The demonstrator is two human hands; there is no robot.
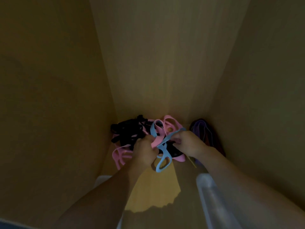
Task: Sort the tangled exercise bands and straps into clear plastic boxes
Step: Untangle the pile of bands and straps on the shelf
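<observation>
Two bare hands work at a tangled pile (142, 136) of flat elastic exercise bands and straps. The pile lies at the back of a dim wooden shelf (156, 187), against the rear panel and between two plain wooden side walls.

Thick black woven straps (127, 129) are bunched on the left of the pile. Pale pink rubber loop bands (171, 123) arch over the top and trail out at the lower left. A light-blue rubber loop band (162, 150) threads across the middle, one end looped up near the pink ones and the other hanging as an open loop toward the person.

Off to the right, apart from the pile, purple bands (199, 128) lie against the side wall with some darker strands beside them.

The left hand (145, 151) has its fingers curled into the pile where a pink band and the blue one cross; which of the two it grips cannot be told. The right hand (186, 142) pinches the upper stretch of the light-blue band, pulled taut between the hands.

Nearer the person, a clear plastic box (212, 200) shows its rim under the right forearm, and the corner of a second clear box (103, 178) shows beside the left forearm.
</observation>
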